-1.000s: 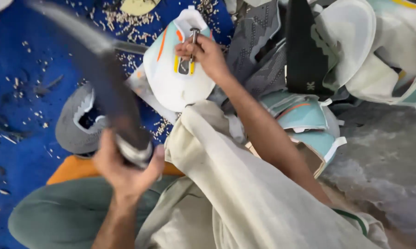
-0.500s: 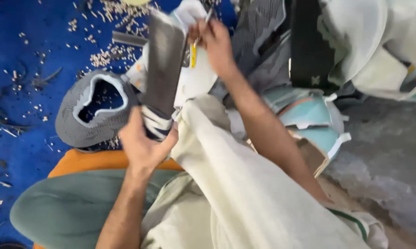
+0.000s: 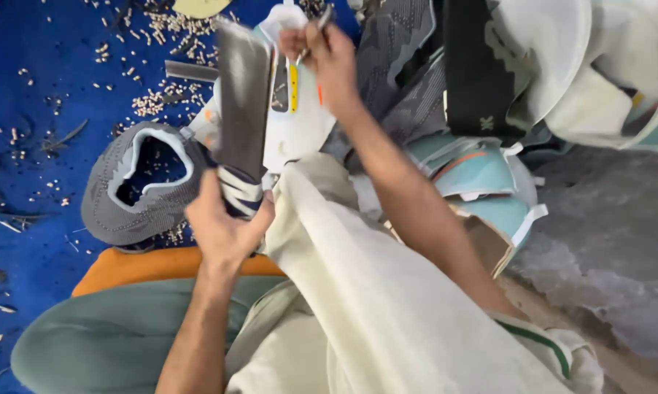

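Nearest, the person's knee in cream cloth [image 3: 358, 292] rises in the middle, and everything else is placed from it. Just left of the knee, the left hand [image 3: 223, 230] is closed around the striped lower end of a dark grey shoe-upper strip [image 3: 243, 102], which stands upright beyond the knee. Left of the knee an orange cushion [image 3: 161, 266] lies on the blue floor [image 3: 37, 109], with a grey knit shoe upper [image 3: 121, 201] just past it. Beyond the knee lies a white shoe piece with a yellow tab [image 3: 292, 109]; above it the right hand [image 3: 329, 55] pinches a small metal tool [image 3: 320, 22], fingers together. Right of the knee sit teal and white shoe pieces [image 3: 482, 175], and farther off a black strip [image 3: 478, 66].
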